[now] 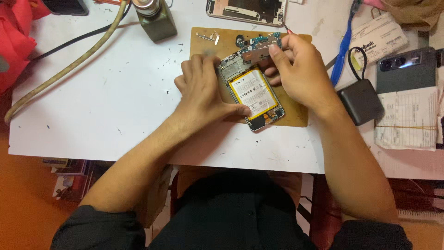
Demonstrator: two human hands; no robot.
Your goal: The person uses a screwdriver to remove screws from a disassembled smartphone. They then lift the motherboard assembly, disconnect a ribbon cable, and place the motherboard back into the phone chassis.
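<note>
At the far left edge lies a red cloth (16,41), and from it a thick beige hose (69,65) runs diagonally across the white table (115,106) up to a dark green bottle (156,18) near the top. A thin black cable (69,42) lies beside the hose. In the middle there is a brown wooden board (296,115), and on it rests an opened phone (252,92) with its back cover off, so the yellow battery (253,90) shows. The left hand (201,92) lies flat on the left side of the phone, with the thumb pressing the lower part of the battery and the fingers bent along the phone's edge. The right hand (298,69) is at the top end of the phone, and its fingers are closed narrowly on the circuit board (261,46), which is tilted up from the phone body. 1 small metal part (209,36) lies at the upper left corner of the board. Above the board lies another phone frame (245,10). Further right there are blue tweezers (342,51), a black box (361,101) with a cord loop, a dark phone (407,67) and a stack of papers (407,118).
</note>
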